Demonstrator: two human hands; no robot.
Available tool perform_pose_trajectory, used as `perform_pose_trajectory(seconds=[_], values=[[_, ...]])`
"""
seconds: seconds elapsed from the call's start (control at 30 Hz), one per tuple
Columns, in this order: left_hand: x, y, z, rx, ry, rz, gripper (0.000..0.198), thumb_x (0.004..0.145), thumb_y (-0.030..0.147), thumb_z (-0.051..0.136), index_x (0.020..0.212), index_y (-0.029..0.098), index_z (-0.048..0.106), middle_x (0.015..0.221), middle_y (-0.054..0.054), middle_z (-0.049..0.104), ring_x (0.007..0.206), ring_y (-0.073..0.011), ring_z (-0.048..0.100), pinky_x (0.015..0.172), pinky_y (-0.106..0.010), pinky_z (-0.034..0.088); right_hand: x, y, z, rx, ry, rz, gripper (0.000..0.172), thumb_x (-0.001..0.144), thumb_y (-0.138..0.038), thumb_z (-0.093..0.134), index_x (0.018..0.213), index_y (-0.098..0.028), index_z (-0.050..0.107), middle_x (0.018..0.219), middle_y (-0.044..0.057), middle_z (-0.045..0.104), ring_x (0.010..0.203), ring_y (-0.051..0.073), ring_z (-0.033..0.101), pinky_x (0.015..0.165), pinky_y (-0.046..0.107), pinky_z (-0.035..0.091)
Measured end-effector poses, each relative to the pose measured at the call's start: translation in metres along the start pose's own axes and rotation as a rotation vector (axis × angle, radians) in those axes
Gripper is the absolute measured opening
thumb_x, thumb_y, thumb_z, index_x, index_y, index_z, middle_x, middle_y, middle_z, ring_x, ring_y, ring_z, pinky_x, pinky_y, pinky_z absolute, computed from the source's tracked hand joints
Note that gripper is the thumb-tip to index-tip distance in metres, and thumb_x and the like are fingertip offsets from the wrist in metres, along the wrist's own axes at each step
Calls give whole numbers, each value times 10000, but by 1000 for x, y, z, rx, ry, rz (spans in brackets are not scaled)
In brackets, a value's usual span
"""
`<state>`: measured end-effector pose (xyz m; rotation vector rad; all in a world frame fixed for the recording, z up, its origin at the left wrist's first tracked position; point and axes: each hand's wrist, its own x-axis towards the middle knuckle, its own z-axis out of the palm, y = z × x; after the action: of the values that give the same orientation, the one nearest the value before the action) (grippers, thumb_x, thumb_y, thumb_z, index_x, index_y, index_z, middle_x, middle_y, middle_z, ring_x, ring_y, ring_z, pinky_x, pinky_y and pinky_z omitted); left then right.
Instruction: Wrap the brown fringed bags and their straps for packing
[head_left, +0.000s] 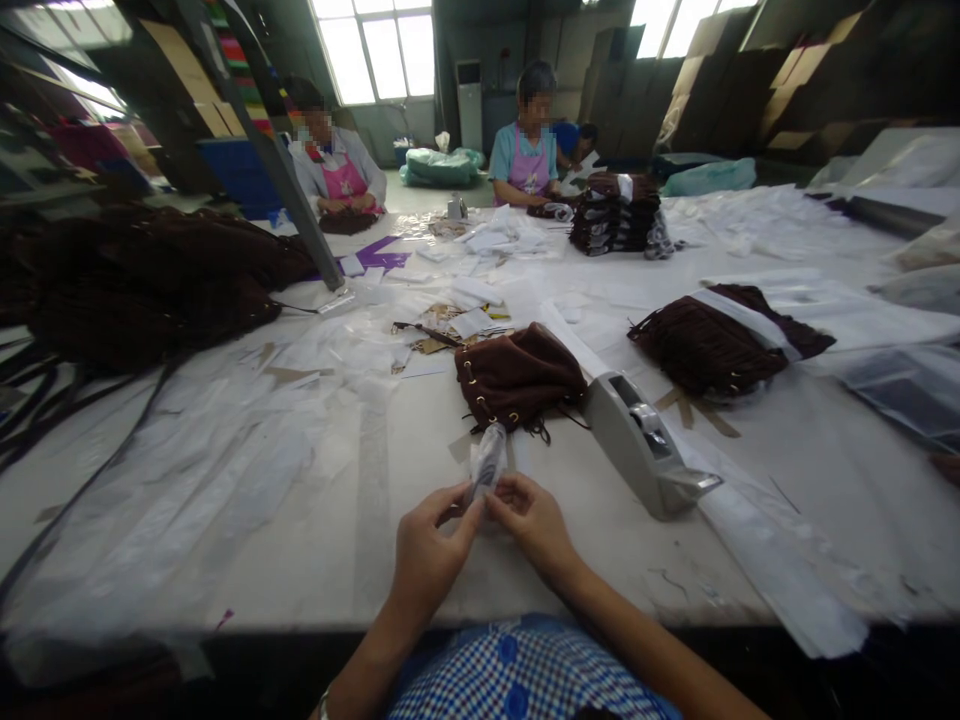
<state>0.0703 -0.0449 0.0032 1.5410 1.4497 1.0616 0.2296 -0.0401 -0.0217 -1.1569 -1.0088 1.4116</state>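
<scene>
Near the front of the table, my left hand (433, 545) and my right hand (534, 525) pinch a small bundle wrapped in clear plastic (490, 455) between them. Something dark shows through the plastic; it looks like a strap, though I cannot tell for sure. The bundle's far end meets a brown drawstring bag (521, 375) with gold eyelets, lying on its side just beyond my hands. A grey tape dispenser (641, 440) stands to the right of the bag, close to my right hand.
Plastic sleeves (255, 460) spread over the left of the table (409, 450). A heap of dark brown bags (150, 280) lies far left, beside a grey metal post (292, 170). To the right is a fringed brown bag (720, 335). Co-workers (525, 150) sit across the table.
</scene>
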Motion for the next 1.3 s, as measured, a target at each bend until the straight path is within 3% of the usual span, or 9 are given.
perform_pose_trajectory(seconds=[0.3, 0.53, 0.63, 0.77, 0.9, 1.0, 1.1, 1.23, 1.3], values=[[0, 1, 3, 159, 133, 71, 186, 826, 317, 668, 962, 233, 764, 959, -51, 766, 896, -238, 713, 862, -366, 551, -6, 3, 11, 69, 80, 62, 334, 742, -445, 781, 830, -180, 597, 758, 14, 656, 686, 172, 642, 673, 283, 510], [1, 6, 12, 222, 233, 80, 211, 814, 270, 650, 989, 263, 768, 999, -70, 758, 935, -279, 690, 906, -416, 510, 2, 8, 23, -58, 176, -108, 302, 773, -442, 748, 773, -206, 559, 736, -4, 622, 691, 161, 601, 656, 266, 482], [-4, 6, 20, 308, 167, 125, 319, 881, 248, 550, 1156, 224, 710, 1164, -94, 711, 1073, -269, 654, 992, -418, 474, 4, 8, 25, -74, 209, -131, 273, 782, -421, 741, 774, -209, 569, 738, -3, 634, 699, 165, 610, 670, 271, 489], [-12, 0, 31, 378, 109, 165, 500, 913, 181, 441, 1409, 160, 495, 1420, -110, 535, 1320, -254, 480, 1104, -433, 389, 3, 3, 26, -62, 188, -123, 202, 824, -397, 699, 831, -208, 629, 783, 21, 679, 744, 192, 646, 699, 293, 512], [-15, -5, 36, 397, 98, 193, 573, 912, 131, 399, 1483, 156, 373, 1500, -92, 443, 1397, -256, 366, 1131, -458, 359, 0, -2, 27, -7, 154, -84, 232, 795, -391, 732, 929, -215, 662, 903, 46, 724, 842, 221, 686, 772, 317, 538], [-14, -4, 32, 355, 89, 228, 567, 906, 116, 403, 1466, 201, 411, 1475, -70, 479, 1375, -259, 394, 1118, -466, 377, 1, -2, 24, 60, 160, -44, 254, 743, -389, 783, 865, -204, 659, 854, 42, 726, 830, 225, 694, 790, 326, 544], [-7, 1, 18, 260, 44, 224, 455, 906, 200, 490, 1354, 230, 565, 1365, -73, 591, 1279, -267, 503, 1075, -444, 422, 2, -2, 17, 128, 156, 6, 278, 728, -398, 798, 852, -186, 670, 833, 42, 726, 798, 216, 690, 780, 327, 542], [18, 12, -8, 93, -62, 31, 296, 853, 376, 628, 1095, 245, 736, 1108, -72, 732, 981, -254, 669, 845, -362, 542, 0, -10, 8, 181, 73, 65, 326, 722, -411, 804, 908, -160, 715, 819, 40, 711, 736, 176, 655, 753, 307, 528], [32, 16, -18, -13, -164, -40, 302, 806, 408, 679, 1040, 233, 754, 1054, -70, 746, 937, -254, 683, 831, -353, 541, 0, -14, 6, 225, 24, 72, 332, 737, -416, 793, 933, -155, 735, 834, 42, 706, 736, 160, 636, 759, 296, 520]])
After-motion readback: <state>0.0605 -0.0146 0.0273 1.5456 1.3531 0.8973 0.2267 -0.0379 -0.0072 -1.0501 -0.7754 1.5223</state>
